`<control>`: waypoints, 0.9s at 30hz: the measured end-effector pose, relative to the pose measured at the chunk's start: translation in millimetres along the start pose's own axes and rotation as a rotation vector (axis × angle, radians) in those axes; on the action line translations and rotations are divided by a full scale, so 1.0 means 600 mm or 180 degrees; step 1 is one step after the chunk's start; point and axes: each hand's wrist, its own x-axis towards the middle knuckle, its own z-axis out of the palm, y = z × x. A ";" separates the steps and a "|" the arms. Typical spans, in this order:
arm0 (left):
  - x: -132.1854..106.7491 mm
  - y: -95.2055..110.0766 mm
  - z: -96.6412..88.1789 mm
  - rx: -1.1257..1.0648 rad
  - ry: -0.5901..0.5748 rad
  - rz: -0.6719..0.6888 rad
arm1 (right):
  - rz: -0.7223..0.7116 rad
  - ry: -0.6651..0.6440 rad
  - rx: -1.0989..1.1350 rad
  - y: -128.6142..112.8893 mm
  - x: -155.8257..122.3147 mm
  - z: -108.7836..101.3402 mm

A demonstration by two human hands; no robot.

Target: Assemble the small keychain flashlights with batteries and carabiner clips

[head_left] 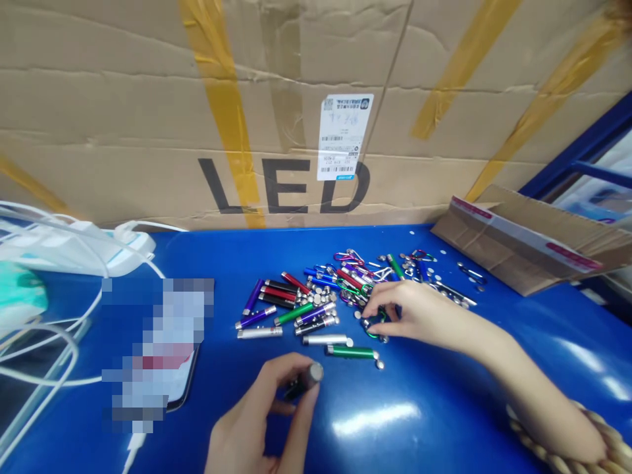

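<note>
My left hand (269, 411) pinches a small black penlight (312, 374) between thumb and fingers, its round silver end pointing away from me. To the right, my right hand (402, 309) reaches into the edge of a pile, its thumb and forefinger nearly together at a green carabiner clip (371, 332). A small shiny metal piece shows at those fingertips; what it is I cannot make out. Between the hands lie a green penlight (350, 352) and a silver penlight (324, 340), with button cells (379, 363) at their ends. Several purple, red and black penlights (279, 294) lie behind.
A phone (185, 382), partly blurred out, lies at left with a white cable. Behind it are a white power strip (89, 247) and tangled cords. A large cardboard box (148, 118) marked LED stands along the back. An open cardboard carton (523, 243) sits at right.
</note>
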 end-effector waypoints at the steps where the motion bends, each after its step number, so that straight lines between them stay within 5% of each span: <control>1: 0.005 0.001 -0.007 0.0075 -0.0062 0.0154 | -0.0022 0.0026 0.0049 -0.001 0.002 0.004; 14: 0.075 0.029 -0.075 0.0690 0.0186 0.0517 | 0.0182 0.0407 0.0462 -0.018 0.019 0.027; 20: 0.118 0.028 -0.106 0.0684 -0.0198 0.0340 | 0.0040 0.0624 0.0964 -0.035 0.032 0.021; 27: 0.117 0.016 -0.131 0.0897 -0.0268 0.0630 | -0.0172 0.0594 0.1329 -0.061 0.041 -0.007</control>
